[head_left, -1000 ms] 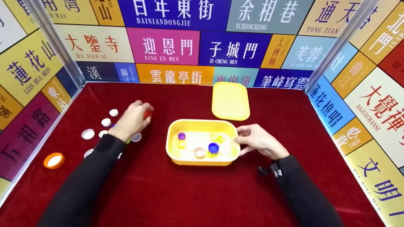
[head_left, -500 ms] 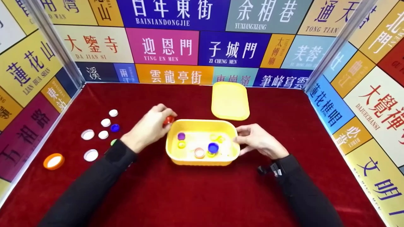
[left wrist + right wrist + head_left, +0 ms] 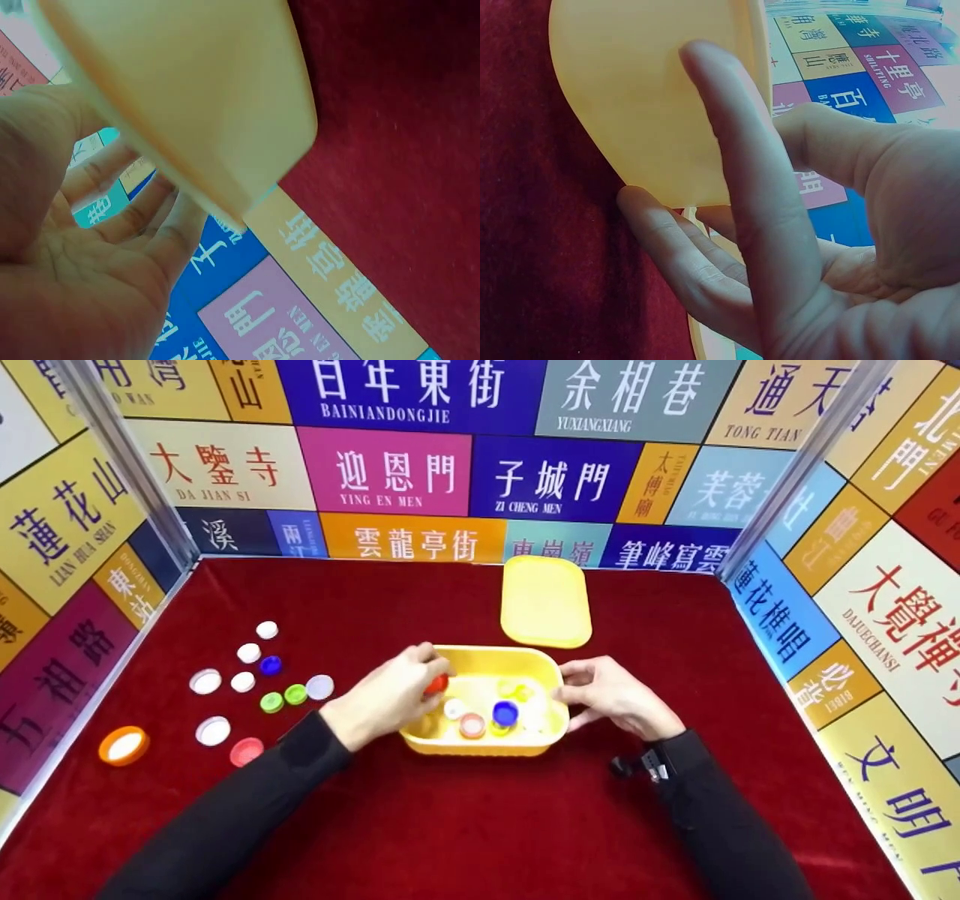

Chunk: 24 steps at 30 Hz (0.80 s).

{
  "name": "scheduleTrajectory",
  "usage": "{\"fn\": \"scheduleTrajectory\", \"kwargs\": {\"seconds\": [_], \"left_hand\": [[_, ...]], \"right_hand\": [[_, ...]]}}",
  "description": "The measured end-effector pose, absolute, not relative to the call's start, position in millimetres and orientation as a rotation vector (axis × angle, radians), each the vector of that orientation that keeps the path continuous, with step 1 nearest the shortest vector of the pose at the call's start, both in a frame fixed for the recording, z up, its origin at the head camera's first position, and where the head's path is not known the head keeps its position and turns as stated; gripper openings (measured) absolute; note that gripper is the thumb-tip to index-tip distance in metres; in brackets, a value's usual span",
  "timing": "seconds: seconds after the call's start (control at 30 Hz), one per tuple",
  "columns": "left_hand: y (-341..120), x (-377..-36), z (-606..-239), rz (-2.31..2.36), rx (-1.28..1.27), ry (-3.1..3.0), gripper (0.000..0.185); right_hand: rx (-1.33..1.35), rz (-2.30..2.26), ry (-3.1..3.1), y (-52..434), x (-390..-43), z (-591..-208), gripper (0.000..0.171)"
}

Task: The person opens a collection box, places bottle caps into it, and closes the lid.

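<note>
A yellow plastic box point(image 3: 487, 748) stands on the red cloth, with several small caps inside. My left hand point(image 3: 397, 690) is over its left end, fingers curled round a red cap point(image 3: 437, 684). The left wrist view shows that hand beside the box wall point(image 3: 202, 97), the cap hidden there. My right hand point(image 3: 619, 695) holds the box's right end, its fingertips at the rim; in the right wrist view its fingers point(image 3: 742, 157) lie along the wall. Inside the box are a blue cap point(image 3: 505, 713), a pinkish cap point(image 3: 472, 725) and a white cap point(image 3: 454, 709).
Loose caps lie at the left: a large orange one point(image 3: 124, 746), a red one point(image 3: 247, 751), a blue one point(image 3: 271, 665), green ones point(image 3: 295, 694) and several white ones. A yellow lid point(image 3: 546, 601) lies behind the box. Printed panels point(image 3: 397, 472) enclose the back and sides.
My left hand has carried the red cap from the cap group rightward, over the box's left end. A white cap now shows in the box. My right hand has stayed at the box.
</note>
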<state>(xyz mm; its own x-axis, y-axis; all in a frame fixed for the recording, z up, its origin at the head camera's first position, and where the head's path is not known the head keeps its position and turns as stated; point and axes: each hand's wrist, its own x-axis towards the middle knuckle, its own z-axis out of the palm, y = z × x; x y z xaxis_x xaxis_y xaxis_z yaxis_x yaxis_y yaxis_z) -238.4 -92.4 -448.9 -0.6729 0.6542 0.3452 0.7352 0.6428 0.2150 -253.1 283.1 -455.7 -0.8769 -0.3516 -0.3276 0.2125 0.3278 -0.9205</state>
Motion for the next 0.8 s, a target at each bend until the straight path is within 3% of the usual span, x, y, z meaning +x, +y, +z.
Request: {"fn": "scheduleTrajectory", "kwargs": {"seconds": [0.8], "left_hand": [[-90.5,-234.3,-451.0,-0.441,-1.122,-2.633,0.024]], "right_hand": [[-0.127,-1.573,2.121,282.8,-251.6,-454.3,0.053]]}}
